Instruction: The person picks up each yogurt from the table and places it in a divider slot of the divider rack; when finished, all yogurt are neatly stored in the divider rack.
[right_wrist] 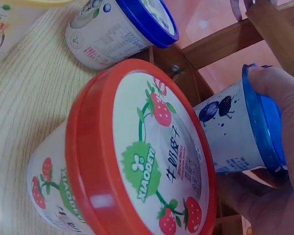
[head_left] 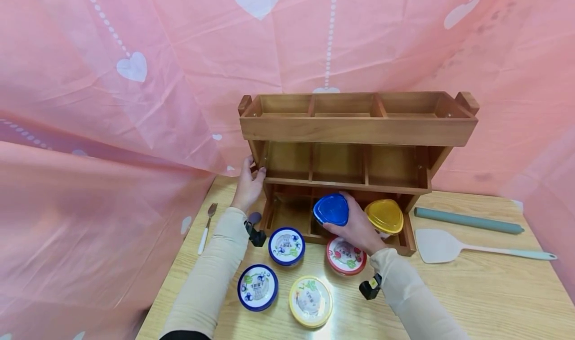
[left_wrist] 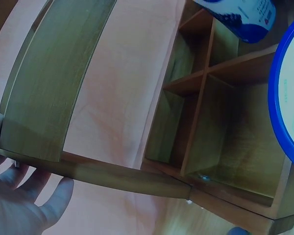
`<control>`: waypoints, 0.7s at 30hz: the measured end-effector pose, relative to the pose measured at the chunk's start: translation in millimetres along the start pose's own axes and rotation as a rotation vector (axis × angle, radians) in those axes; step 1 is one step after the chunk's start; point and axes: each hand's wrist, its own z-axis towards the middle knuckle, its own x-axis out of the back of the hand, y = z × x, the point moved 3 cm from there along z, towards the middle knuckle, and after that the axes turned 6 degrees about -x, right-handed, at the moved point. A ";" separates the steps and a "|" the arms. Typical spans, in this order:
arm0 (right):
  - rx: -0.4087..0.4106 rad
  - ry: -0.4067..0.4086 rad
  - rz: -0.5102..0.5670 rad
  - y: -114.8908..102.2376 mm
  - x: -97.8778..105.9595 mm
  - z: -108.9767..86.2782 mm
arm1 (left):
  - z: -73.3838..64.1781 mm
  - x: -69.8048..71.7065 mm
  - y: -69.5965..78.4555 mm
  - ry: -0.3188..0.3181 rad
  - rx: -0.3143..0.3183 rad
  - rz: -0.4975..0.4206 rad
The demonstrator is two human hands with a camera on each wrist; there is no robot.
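Note:
My right hand (head_left: 358, 226) grips a white tub with a blue triangular lid (head_left: 331, 209), its fingers and thumb around the lid's edge. The tub is over the middle compartment of the bottom tier of a three-tier wooden rack (head_left: 359, 132). To its right, a tub with a yellow triangular lid (head_left: 385, 216) sits in the right compartment. My left hand (head_left: 248, 185) holds the rack's left side near the middle tier; the left wrist view shows its fingers curled at the wooden side bar (left_wrist: 122, 178). Under my right wrist stands a strawberry tub with a red lid (right_wrist: 159, 147).
Two blue-lidded round tubs (head_left: 286, 246) and a yellow-lidded one (head_left: 311, 302) stand before the rack. On the left lies a fork (head_left: 207, 228); on the right, a spatula (head_left: 437, 246) and a grey-green rod (head_left: 467, 220). Pink cloth (head_left: 179, 105) hangs behind.

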 end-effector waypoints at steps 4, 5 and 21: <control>-0.015 -0.009 -0.016 1.3 -2.7 7.0 | -0.2 0.3 -0.1 -0.002 0.003 0.013; -0.021 -0.011 -0.019 1.8 -3.3 8.7 | -0.2 0.3 -0.4 -0.004 0.002 0.015; -0.094 -0.023 -0.065 10.4 -12.3 22.5 | 1.3 0.5 -2.4 0.003 -0.009 0.003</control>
